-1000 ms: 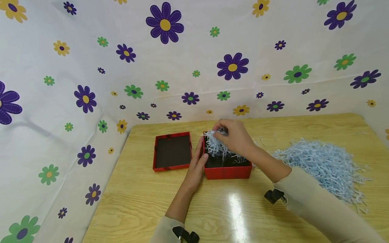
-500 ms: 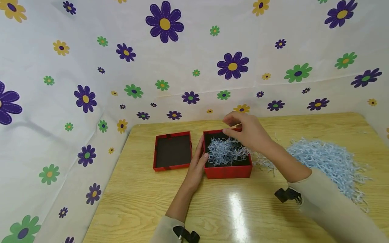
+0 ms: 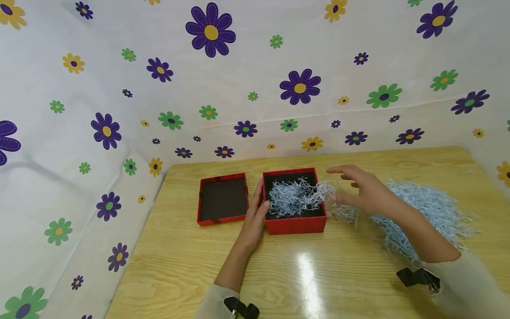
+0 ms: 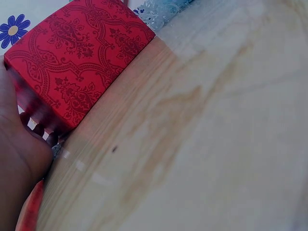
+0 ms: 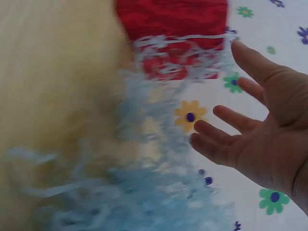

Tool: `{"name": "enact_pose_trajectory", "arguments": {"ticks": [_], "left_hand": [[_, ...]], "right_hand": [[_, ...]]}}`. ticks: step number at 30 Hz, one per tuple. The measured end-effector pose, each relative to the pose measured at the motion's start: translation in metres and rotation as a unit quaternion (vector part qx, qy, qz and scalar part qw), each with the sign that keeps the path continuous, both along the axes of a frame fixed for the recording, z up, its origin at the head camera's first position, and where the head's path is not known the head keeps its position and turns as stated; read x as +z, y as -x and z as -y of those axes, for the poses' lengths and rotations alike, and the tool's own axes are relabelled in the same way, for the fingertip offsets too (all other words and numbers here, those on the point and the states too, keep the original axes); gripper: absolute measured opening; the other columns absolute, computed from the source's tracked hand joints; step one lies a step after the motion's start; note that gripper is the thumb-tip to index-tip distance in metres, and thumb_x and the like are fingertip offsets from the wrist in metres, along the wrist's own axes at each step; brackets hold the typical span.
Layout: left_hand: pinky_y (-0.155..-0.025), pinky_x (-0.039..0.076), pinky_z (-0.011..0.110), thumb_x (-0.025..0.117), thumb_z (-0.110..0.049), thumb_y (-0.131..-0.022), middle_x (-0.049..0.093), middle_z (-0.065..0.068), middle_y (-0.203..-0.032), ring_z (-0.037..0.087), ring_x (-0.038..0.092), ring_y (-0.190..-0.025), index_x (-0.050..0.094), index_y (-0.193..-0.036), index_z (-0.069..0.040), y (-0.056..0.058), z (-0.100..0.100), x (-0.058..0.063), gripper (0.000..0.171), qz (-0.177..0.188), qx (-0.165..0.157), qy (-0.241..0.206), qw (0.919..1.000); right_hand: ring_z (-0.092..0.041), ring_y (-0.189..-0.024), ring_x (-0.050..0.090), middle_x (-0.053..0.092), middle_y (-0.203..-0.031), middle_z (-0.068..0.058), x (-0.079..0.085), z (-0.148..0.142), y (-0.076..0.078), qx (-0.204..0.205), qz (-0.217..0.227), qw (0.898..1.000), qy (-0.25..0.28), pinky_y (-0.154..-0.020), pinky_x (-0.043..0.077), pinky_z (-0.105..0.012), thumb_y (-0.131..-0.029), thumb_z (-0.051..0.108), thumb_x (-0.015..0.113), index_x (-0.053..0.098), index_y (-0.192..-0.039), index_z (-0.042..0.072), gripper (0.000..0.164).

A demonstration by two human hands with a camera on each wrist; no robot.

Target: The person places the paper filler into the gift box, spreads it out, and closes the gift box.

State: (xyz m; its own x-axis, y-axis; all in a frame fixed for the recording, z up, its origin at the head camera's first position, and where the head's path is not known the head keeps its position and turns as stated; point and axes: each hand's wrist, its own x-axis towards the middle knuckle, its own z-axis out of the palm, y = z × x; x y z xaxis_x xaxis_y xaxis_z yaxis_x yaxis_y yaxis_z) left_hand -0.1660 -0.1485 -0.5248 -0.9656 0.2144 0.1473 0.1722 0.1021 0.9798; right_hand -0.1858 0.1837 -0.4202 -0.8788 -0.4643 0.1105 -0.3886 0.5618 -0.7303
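A red patterned box (image 3: 295,226) with a dark inside stands on the table, holding a loose tuft of pale blue shredded paper (image 3: 290,199). Some strands hang over its right rim. My left hand (image 3: 252,226) lies along the box's left wall, fingers straight against it and thumb by the rim; the left wrist view shows that hand (image 4: 17,144) touching the box (image 4: 72,57). Right of the box, my right hand (image 3: 368,190) is in the air, fingers spread and holding nothing. A larger pile of shredded paper (image 3: 428,210) lies below and beyond it.
The box's red lid (image 3: 222,199), dark inside facing up, lies left of the box. Stray strands (image 3: 344,213) are scattered between box and pile. A white flowered cloth (image 3: 255,66) hangs behind and left of the wooden table (image 3: 175,261).
My right hand has let go of the shredded paper in the box and moved right, toward the pile. The left hand has stayed against the box.
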Motion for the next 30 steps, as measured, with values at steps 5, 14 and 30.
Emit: {"name": "enact_pose_trajectory", "arguments": {"ticks": [5,14,30], "left_hand": [[-0.127,0.017,0.063,0.041,-0.027,-0.113,0.012,-0.021,-0.174,0.017,0.01,-0.162,0.013,-0.172,-0.033,0.0,0.001,0.0,0.065,0.0,0.002,-0.006,1.0],[-0.127,0.017,0.062,0.04,-0.023,-0.113,0.013,-0.022,-0.174,0.016,0.01,-0.162,0.015,-0.169,-0.043,-0.002,-0.001,-0.003,0.065,0.008,0.002,-0.011,0.9999],[-0.128,0.015,0.062,0.041,-0.026,-0.113,0.014,-0.02,-0.174,0.016,0.011,-0.162,0.016,-0.17,-0.039,0.001,0.001,-0.002,0.064,-0.001,-0.003,-0.013,0.9999]], "right_hand": [[-0.052,-0.136,0.051,0.043,-0.159,-0.022,-0.031,0.001,-0.009,0.029,0.007,1.0,0.002,-0.101,0.05,-0.069,-0.096,0.012,0.079,0.042,-0.161,0.012,0.075],[-0.02,-0.082,0.073,0.077,-0.096,-0.003,-0.035,0.012,-0.016,-0.07,-0.076,0.994,0.048,-0.068,0.061,-0.028,-0.098,0.002,0.074,0.073,-0.115,0.009,0.018],[-0.011,-0.074,0.072,0.075,-0.099,-0.009,0.079,0.038,-0.008,-0.1,-0.113,0.977,0.151,-0.065,0.059,-0.021,-0.1,-0.002,0.067,0.073,-0.116,0.006,0.019]]}}
